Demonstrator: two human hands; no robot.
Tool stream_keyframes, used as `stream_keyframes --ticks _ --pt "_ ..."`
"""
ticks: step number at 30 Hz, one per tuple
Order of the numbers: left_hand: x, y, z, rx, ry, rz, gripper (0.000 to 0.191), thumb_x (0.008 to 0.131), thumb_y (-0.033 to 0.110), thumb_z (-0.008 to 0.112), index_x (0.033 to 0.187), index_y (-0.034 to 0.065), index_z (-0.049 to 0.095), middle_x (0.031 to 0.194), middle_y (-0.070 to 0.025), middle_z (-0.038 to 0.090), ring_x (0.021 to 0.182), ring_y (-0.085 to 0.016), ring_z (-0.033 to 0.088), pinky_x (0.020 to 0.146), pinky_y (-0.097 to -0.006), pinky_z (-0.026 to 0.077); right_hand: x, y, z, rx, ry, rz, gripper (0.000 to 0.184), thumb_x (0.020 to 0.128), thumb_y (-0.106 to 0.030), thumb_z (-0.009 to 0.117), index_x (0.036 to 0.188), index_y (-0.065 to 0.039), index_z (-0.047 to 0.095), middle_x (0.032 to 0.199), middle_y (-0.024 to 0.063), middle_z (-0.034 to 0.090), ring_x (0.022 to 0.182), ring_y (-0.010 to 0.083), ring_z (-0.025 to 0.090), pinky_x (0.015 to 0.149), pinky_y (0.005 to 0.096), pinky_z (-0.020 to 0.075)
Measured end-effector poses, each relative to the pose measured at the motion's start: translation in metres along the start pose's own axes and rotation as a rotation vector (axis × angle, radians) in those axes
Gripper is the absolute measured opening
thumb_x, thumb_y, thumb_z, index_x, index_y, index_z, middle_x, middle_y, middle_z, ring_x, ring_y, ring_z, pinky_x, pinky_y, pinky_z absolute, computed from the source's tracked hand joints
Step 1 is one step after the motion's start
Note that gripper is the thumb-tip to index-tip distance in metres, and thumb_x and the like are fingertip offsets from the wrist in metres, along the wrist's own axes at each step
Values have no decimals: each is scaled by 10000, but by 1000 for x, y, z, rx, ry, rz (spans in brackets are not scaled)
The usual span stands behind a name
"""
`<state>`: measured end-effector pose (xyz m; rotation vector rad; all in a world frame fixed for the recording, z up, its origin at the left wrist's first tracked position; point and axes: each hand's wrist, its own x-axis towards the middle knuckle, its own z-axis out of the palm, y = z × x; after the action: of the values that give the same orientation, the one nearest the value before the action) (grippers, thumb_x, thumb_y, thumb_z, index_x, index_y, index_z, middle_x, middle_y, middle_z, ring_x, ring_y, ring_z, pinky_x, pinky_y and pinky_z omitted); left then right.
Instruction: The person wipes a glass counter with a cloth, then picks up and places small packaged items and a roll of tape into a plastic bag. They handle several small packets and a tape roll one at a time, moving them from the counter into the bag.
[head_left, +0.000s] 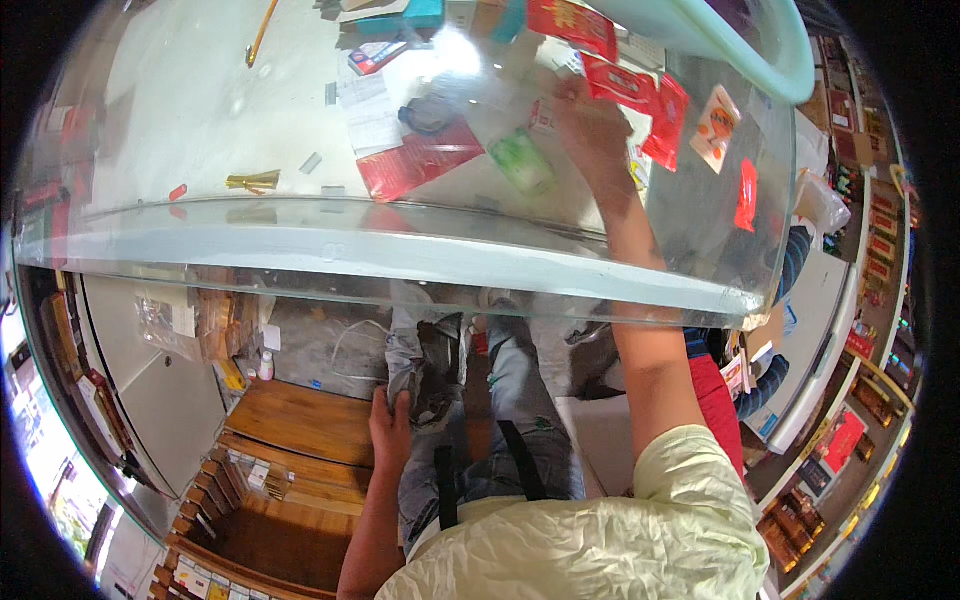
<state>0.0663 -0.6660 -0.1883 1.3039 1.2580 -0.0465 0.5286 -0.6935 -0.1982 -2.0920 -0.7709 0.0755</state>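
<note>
My right hand reaches into the area of a glass-topped display counter, beside a red packet. Its fingers are blurred by glare, and whether they hold anything is unclear. Another red packet lies just right of the hand. To its left are a green-and-white packet and a flat red packet. Low down, my left hand rests against the leg of my ripped jeans near the knee. Its fingers are partly hidden.
An orange-and-white packet and a small red wrapper lie at the counter's right. A pale green plastic rim overhangs that corner. Wooden furniture stands at my left. Someone in red clothing is close on my right, near stocked shelves.
</note>
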Motion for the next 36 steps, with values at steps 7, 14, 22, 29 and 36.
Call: stream_keyframes --ticks 7,14,22,29,36 --pt "-8 5 0 166 -71 -11 205 972 216 563 1003 16 530 829 -84 544 773 -157 491 704 -318 433 23 16 51 -273 28 -73 479 848 -539 582 921 -73 664 835 141 653 877 345 639 786 452 486" --pt "-12 21 2 391 -82 170 220 967 228 559 1005 12 539 830 -105 565 780 -174 513 737 -335 444 -34 -25 33 -178 -306 198 387 878 -411 601 1055 -72 661 1100 182 633 1038 330 608 824 449 493" --pt "-17 47 14 361 -162 222 261 976 260 559 972 0 538 810 -98 573 772 -156 510 730 -322 447 -22 -10 20 439 95 71 278 894 -272 579 1040 -38 609 1046 172 610 949 359 604 799 439 499" --pt "-16 58 34 384 -210 206 272 981 270 557 951 0 534 761 -64 552 720 -128 464 667 -316 432 8 67 -28 316 246 474 345 957 -336 509 1180 -75 542 920 176 649 855 356 631 755 437 504" --pt "-11 75 53 486 -229 176 304 978 292 562 938 -7 534 764 -81 552 730 -137 470 673 -313 427 18 75 -7 219 285 326 226 877 -256 615 1081 -159 610 897 182 686 812 385 661 697 455 517"
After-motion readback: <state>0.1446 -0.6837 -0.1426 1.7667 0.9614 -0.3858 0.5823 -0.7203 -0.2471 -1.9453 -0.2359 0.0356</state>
